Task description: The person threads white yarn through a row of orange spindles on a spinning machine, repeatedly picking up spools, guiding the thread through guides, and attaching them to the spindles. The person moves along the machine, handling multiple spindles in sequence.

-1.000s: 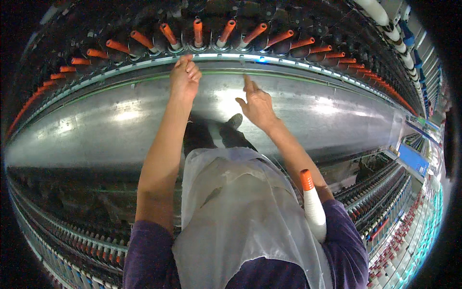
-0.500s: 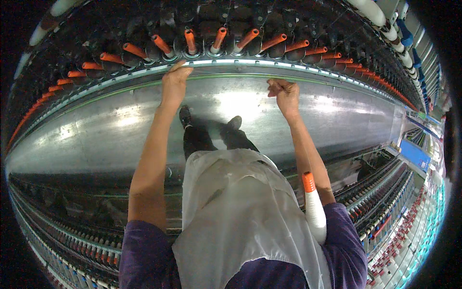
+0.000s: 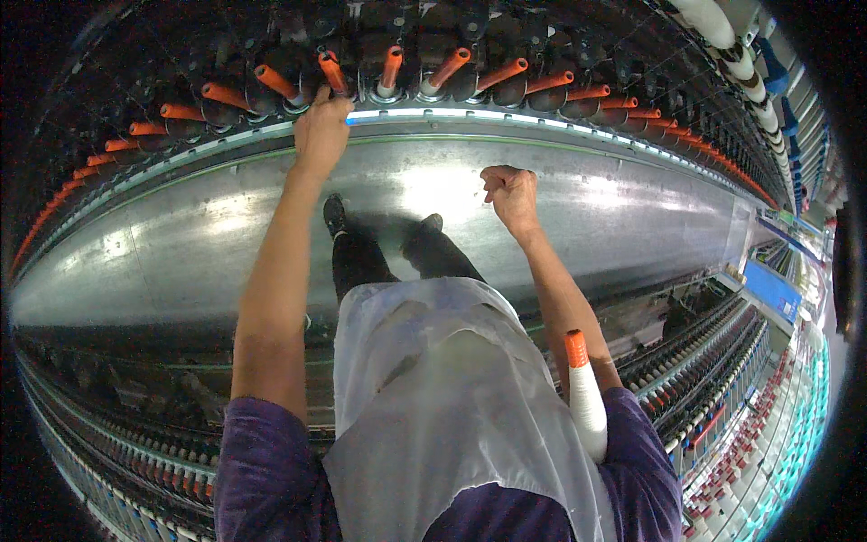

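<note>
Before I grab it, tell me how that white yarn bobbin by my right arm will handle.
The white yarn bobbin is long and round, so it would probably roll if laid down. Its wound yarn looks tight and firm. The orange tip suggests a rigid core, so likely stiff.

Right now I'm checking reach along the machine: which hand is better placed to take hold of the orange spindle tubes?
Probably the left hand: it already touches the orange tube in the row. The right hand is closed, lower, over the shiny metal panel.
</note>
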Demonstrator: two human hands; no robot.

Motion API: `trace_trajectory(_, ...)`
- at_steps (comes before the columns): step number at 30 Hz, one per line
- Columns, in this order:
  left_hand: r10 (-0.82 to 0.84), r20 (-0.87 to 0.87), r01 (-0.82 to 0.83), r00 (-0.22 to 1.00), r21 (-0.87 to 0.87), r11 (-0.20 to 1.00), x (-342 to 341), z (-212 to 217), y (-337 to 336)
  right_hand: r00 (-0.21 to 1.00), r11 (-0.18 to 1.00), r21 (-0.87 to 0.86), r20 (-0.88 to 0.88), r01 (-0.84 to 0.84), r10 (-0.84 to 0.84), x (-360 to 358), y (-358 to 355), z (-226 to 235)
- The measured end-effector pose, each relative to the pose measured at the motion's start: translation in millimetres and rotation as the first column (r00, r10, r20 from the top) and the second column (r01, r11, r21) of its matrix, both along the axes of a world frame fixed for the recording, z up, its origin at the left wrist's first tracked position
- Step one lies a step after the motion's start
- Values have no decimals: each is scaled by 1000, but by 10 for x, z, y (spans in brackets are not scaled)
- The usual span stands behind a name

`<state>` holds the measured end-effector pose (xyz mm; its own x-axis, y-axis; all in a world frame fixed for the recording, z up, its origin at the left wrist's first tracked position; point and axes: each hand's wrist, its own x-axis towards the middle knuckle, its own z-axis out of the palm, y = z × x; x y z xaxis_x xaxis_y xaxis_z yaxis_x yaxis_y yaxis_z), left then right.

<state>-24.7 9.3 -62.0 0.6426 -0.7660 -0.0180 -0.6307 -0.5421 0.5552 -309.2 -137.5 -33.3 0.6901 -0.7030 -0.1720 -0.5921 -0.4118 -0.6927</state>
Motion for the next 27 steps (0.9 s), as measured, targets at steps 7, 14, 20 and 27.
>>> trace_trajectory(7, 160, 175, -145, 971, -96, 985, -302, -44, 112, 989, 981, -177, 107, -84, 104, 134, -242, 145)
trace_trajectory(14, 526, -96, -514, 845, -419, 749, -239, -299, 36, 984, 975, -190, 116, -112, 135, 366, -332, 91)
trace_trajectory(20, 712, -226, -729, 665, -404, 552, -260, -465, -141, 993, 977, -183, 31, -110, 117, 548, -419, -159)
trace_trajectory(27, 655, -500, -814, 566, -462, 351, -216, -689, -239, 991, 999, 23, 127, 36, -39, 570, -508, -305)
